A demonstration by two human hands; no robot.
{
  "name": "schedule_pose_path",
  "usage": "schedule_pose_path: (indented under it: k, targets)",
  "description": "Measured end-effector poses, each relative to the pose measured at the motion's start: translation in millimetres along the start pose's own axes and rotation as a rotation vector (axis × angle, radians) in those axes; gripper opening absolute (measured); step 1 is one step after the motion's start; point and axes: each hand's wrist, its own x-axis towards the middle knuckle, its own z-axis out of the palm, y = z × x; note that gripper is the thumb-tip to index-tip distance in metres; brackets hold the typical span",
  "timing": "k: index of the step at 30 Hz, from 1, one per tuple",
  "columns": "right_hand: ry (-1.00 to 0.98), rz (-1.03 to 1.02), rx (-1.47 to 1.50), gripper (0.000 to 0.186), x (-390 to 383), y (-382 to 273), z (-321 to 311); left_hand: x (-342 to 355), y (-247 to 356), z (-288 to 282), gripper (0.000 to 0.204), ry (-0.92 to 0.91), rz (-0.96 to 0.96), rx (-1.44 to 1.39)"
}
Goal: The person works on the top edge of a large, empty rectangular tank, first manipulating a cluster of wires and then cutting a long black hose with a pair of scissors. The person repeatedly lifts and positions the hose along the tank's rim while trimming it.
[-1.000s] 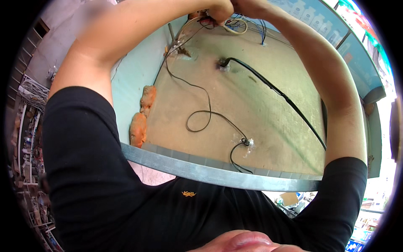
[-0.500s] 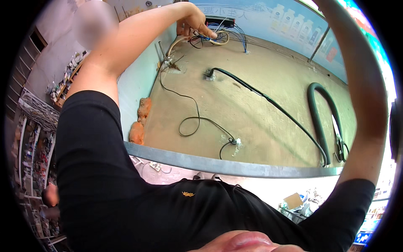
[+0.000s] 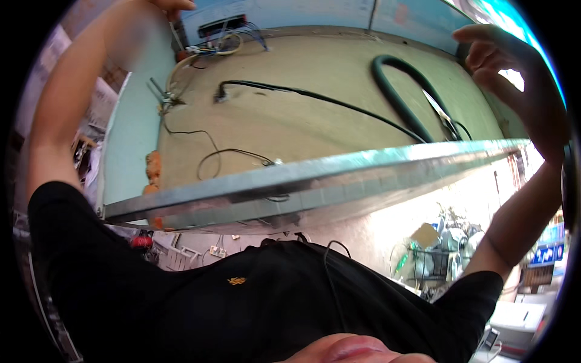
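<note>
My left hand [image 3: 175, 6] is at the top left, cut by the picture's edge; its visible fingers are apart, with nothing seen in them. Nearest to it are a black box with wires [image 3: 221, 25] and a coil of pale cable [image 3: 232, 43] on the dusty tan surface [image 3: 290, 121]. On the right, my right hand [image 3: 502, 66] is raised, fingers loosely bent and apart, holding nothing. Below it lie a thick dark foam-like tube [image 3: 393, 97], bent in a loop, and scissors [image 3: 445, 118] with dark handles. A black cable [image 3: 327, 100] crosses the surface.
A metal edge [image 3: 254, 184] runs along the front. Blue panels [image 3: 290, 13] stand at the back, and a pale wall [image 3: 136, 127] on the left. Orange lumps [image 3: 153, 169] sit in the left corner. A thin black cord [image 3: 203, 134] curls nearby. Below right is a wire basket [image 3: 433, 263].
My left hand has left the coiled cable and moved up and left. My right hand has come into view, open. The view has shifted, showing the surface lower-angled and more of the front edge.
</note>
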Motion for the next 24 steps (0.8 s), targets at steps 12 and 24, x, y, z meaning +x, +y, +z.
schedule_pose_path:
  k: [12,24]
  targets:
    - [0.563,0.893,0.695,0.030,-173,-3,200,-225,40,46,0.032,0.566,0.351,-0.343]
    - [0.475,0.812,0.162,0.038,-141,76,257,-330,119,123,0.051,0.480,0.689,-0.445]
